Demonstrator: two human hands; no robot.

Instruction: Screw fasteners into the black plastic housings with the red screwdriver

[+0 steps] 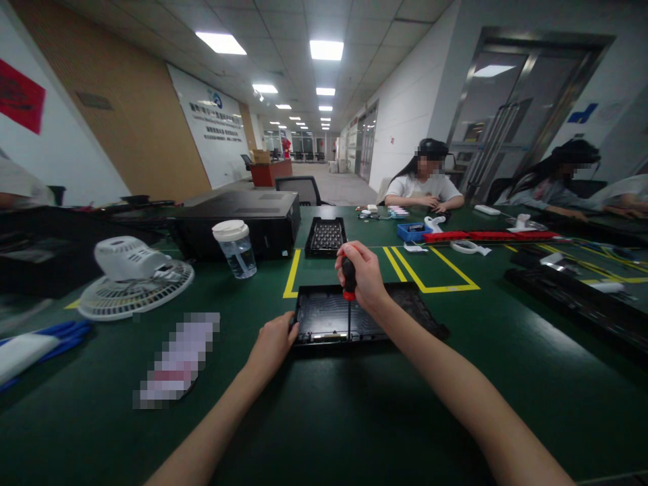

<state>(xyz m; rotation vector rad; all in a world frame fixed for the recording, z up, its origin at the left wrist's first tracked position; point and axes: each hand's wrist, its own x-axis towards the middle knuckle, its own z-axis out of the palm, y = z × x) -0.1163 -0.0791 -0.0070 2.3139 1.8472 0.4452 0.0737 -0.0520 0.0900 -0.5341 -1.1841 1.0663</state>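
A black plastic panel [324, 316] lies on the green table in front of me, its ribbed inner side up. My right hand [362, 273] is wrapped round the handle of a red and black screwdriver [349, 294], held upright with its shaft reaching down to the panel's near edge. A metallic strip [329, 336] runs along that edge, beside the shaft. At the panel's left end, my left hand [276, 337] grips the edge between thumb and fingers. Beyond the panel stands a black tray [325, 236] with small parts in its compartments.
On the left are a white fan [131, 277], a lidded cup [235, 250], a large black case [237, 219], blue gloves [61, 337] and a blurred pale object [179, 358]. A blue box [412, 232] and black panels [572, 304] are at right. People sit across the table.
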